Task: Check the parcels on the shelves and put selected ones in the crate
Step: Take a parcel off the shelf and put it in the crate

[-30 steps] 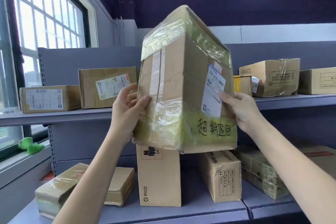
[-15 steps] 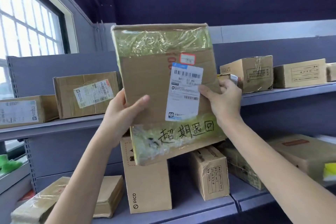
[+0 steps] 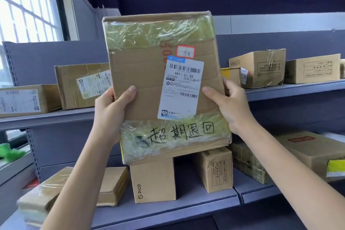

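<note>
I hold a tall cardboard parcel point(image 3: 141, 73) up in front of the shelves, its broad face toward me. Clear tape wraps its top and bottom. It carries a white barcode label, a small red-edged sticker and black handwritten characters near the bottom. My left hand point(image 3: 110, 114) grips its left edge with the thumb on the front. My right hand point(image 3: 231, 104) grips the right edge the same way. No crate is in view.
The upper shelf point(image 3: 46, 119) holds labelled boxes at the left point(image 3: 22, 99) and several at the right point(image 3: 261, 67). The lower shelf point(image 3: 168, 213) holds a PICO box point(image 3: 153, 181), a small upright box point(image 3: 214, 170) and flat taped parcels point(image 3: 56, 192). A window point(image 3: 28, 5) is at the left.
I have turned the parcel from corner-on to its labelled face squarely toward me. It has come a little closer and more upright. Both hands keep their grip on the sides.
</note>
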The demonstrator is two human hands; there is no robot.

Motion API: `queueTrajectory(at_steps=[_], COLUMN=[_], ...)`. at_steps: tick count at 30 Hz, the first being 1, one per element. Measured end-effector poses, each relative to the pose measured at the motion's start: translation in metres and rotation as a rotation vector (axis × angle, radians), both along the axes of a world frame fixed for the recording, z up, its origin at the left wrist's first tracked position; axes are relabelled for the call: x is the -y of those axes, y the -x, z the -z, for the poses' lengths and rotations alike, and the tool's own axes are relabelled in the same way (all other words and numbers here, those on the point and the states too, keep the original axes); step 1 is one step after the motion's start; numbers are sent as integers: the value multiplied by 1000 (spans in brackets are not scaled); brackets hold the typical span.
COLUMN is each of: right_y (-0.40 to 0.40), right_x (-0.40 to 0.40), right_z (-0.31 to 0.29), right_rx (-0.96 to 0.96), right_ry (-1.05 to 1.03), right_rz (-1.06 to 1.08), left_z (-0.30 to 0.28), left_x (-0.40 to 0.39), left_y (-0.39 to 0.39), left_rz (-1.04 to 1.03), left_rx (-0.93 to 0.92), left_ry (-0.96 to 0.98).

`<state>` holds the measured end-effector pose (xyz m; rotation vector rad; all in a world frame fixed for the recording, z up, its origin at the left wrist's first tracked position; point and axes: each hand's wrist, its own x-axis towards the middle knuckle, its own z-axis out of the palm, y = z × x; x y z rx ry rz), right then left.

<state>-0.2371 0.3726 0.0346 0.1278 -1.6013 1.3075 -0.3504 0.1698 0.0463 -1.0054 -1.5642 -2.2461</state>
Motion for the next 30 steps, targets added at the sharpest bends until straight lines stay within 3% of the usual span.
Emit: queueTrajectory(at_steps=[8,15,20,30], right_y=[-10,-45,-84,-169], right_x=[22,31,22,-46], right_z=[37,81,105,154], right_rx=[101,227,234,370], right_ry=[85,187,272,302], right_rz=[-12,63,59,41], left_z=[37,85,111,170], left_x=[18,20,6,-56], left_y=[-2,-18,-51,-148], left_rz=[-9,128,231,156], left_rx=[94,263,376,479], left_ry=[44,98,145,185])
